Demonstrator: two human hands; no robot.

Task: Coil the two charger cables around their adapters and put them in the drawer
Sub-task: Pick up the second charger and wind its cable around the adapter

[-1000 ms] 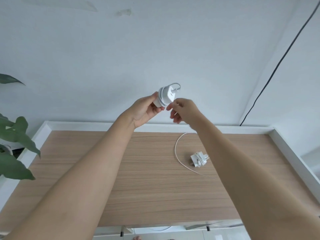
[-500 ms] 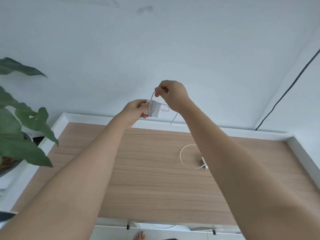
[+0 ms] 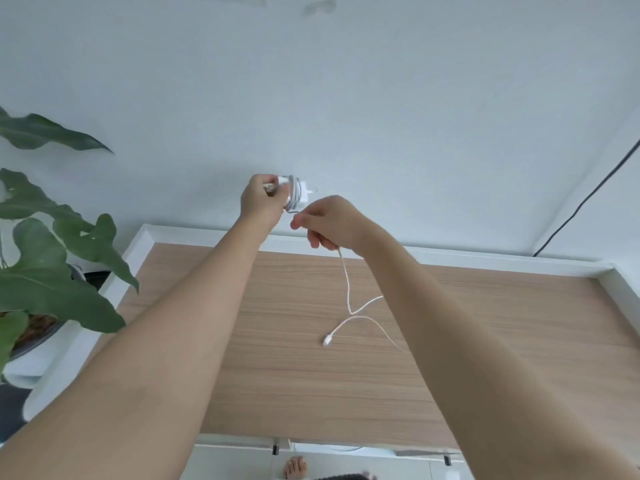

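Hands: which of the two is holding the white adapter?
The left hand grips the adapter; the right hand only pinches the loose cable trailing down to the tabletop.

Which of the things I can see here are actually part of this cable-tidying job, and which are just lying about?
Part of the job:
left hand gripping the white adapter
right hand pinching the white cable
the cable's plug end lying on the wooden tabletop

Just there:
potted plant
black wire on the wall
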